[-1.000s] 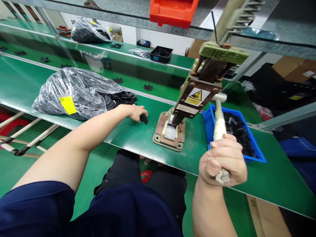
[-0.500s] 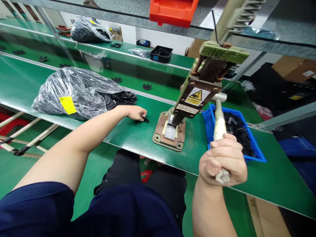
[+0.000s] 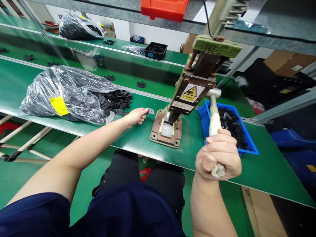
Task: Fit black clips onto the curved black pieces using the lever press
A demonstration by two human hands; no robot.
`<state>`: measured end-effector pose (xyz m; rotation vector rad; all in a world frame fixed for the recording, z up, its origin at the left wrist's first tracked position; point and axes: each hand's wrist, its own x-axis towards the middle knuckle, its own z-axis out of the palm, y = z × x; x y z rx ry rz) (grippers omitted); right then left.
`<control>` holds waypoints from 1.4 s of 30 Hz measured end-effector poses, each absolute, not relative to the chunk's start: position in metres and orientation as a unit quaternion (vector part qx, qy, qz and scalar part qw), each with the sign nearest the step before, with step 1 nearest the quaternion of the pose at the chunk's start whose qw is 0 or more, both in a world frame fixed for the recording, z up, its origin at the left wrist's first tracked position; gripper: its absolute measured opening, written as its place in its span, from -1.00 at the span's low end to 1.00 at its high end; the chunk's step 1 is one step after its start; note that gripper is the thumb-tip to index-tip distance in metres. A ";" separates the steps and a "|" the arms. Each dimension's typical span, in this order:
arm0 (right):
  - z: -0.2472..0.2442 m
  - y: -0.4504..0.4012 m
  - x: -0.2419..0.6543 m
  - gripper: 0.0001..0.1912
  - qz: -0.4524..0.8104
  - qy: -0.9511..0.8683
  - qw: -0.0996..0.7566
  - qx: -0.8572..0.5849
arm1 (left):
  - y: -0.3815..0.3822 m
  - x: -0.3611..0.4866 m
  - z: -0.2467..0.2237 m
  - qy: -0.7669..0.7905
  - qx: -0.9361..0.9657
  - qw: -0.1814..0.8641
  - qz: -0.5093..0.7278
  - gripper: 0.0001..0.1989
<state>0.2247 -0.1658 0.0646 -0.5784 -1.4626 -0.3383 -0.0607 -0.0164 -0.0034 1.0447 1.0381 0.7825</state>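
The left hand point(image 3: 135, 117) pinches one piece point(image 3: 150, 111) not yet in the press point(image 3: 186, 98), the right hand point(image 3: 219, 155) clenches the handle point(image 3: 215, 121), and the bag point(image 3: 66, 87) near the counter's point(image 3: 132, 138) front edge holds more.

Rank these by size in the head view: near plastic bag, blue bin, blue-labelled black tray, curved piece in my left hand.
Largest to smallest, as they look:
Plastic bag
Blue bin, partly hidden by your right hand
Black tray, farther back
Curved piece, in your left hand
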 end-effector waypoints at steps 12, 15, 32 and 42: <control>0.067 -0.168 0.223 -0.68 -0.155 -0.665 0.685 -0.253 | -0.033 -0.028 -0.005 0.446 0.404 0.708 0.369 -0.58; 0.067 -0.170 0.222 -0.67 -0.151 -0.665 0.682 -0.265 | -0.030 -0.016 -0.001 0.455 0.418 0.714 0.330 -0.58; 0.065 -0.172 0.225 -0.67 -0.140 -0.662 0.680 -0.282 | -0.014 0.024 0.001 0.533 0.581 0.571 0.227 -0.51; 0.064 -0.173 0.219 -0.63 -0.134 -0.641 0.699 -0.287 | -0.012 0.032 0.004 0.548 0.594 0.551 0.210 -0.64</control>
